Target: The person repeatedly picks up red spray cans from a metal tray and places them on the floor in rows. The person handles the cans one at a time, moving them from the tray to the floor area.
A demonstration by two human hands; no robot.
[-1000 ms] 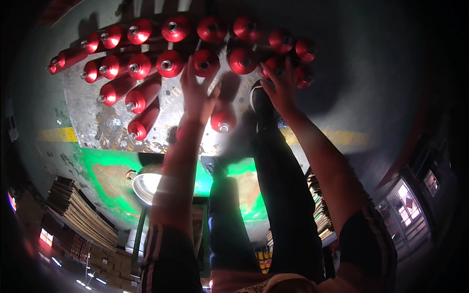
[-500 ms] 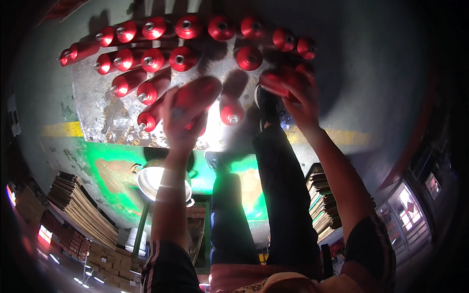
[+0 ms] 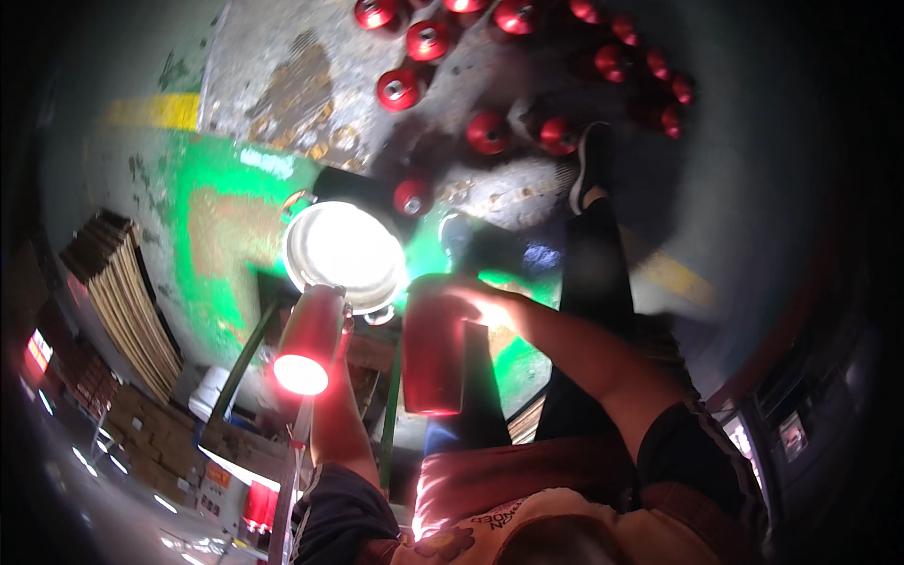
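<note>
My left hand [image 3: 345, 330] is closed round a red metal cylinder [image 3: 314, 330], shaped like a fire extinguisher body. That cylinder is tilted at the near edge of a round metal pot [image 3: 294, 247], its brightly lit flat base toward me; its other end is hard to make out. Over my lap, my right hand [image 3: 476, 299] grips the far end of a second red cylinder [image 3: 434, 358], and its fingers are partly hidden. A single red cylinder [image 3: 411, 198] stands just beyond the pot.
Several more red cylinders [image 3: 428, 40] stand on a grey metal floor plate [image 3: 245, 75]. A green-legged stand [image 3: 247, 363] is near the pot. Stacked flat cardboard [image 3: 122, 301] and a white bucket [image 3: 209, 394] lie to the left. My shoe [image 3: 586, 174] rests near the cylinders.
Both hands have come back from the standing cylinders toward me, each carrying a red cylinder. The left one is now at the pot, the right one over my lap. The view has shifted left.
</note>
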